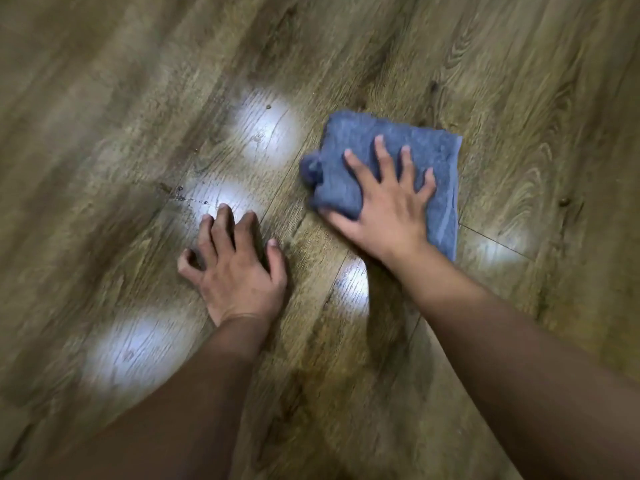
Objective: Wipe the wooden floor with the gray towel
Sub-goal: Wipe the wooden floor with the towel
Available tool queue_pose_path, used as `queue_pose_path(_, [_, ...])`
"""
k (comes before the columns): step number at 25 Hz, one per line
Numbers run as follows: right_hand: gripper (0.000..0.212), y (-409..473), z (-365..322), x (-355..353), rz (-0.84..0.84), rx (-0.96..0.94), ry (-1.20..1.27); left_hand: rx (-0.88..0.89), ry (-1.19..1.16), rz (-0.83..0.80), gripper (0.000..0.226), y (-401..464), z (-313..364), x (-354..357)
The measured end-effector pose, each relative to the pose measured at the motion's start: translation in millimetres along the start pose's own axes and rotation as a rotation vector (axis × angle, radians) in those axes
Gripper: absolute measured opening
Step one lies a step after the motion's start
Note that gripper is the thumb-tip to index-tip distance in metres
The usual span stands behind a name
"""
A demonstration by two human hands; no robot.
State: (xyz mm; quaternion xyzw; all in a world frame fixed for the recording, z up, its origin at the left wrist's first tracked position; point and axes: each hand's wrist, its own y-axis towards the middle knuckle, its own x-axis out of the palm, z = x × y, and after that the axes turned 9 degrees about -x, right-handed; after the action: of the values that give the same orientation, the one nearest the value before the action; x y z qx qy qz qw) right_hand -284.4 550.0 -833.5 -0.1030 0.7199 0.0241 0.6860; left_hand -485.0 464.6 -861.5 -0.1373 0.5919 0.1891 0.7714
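A folded gray towel [349, 140] lies flat on the wooden floor [519, 98], right of centre. My right hand [384, 209] presses down on it with fingers spread and straight, the thumb at the towel's bunched left edge. My left hand [235, 268] rests on the bare floor to the left of the towel, fingers bent at the knuckles with the tips on the boards, holding nothing. A few small water drops [188, 199] sit on the floor just beyond the left fingertips.
Brown wood-grain planks fill the whole view, with bright patches of reflected light [266, 128] beyond and around the hands. A single dark drop [268, 107] sits in the far patch. The picture is blurred at its left side.
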Motion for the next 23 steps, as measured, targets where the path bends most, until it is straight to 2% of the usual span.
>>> queue_pose_path(2, [0.09,35.7,-1.8,-2.0,0.018,0.071,0.012,0.008,0.001,0.012,0.048,-0.5,0.7,1.3])
queue_pose_path(8, [0.075,20.5,-0.7,-5.2,0.104,-0.064,-0.045,0.005,0.024,0.001,0.048,0.0,-0.5,0.3])
queue_pose_path(10, [0.075,-12.7,-4.1,-9.1,0.071,-0.115,-0.017,0.002,0.023,0.013,0.047,0.9,0.2,0.5])
queue_pose_path(15, [0.086,-172.4,-20.0,-0.9,-0.032,-0.169,0.008,0.018,-0.007,0.044,0.042,1.0,-2.4,4.2])
queue_pose_path(17, [0.089,-198.0,-12.9,3.5,-0.072,-0.244,-0.009,0.021,-0.013,0.05,0.042,2.7,-2.5,5.3])
queue_pose_path(21, [0.089,-164.6,0.2,3.6,-0.048,-0.396,-0.029,0.017,0.005,0.034,0.043,1.9,-3.0,5.3])
queue_pose_path(23, [0.087,-119.8,-4.8,5.0,-0.035,-0.291,-0.03,0.009,0.017,0.016,0.045,3.0,-3.5,4.7])
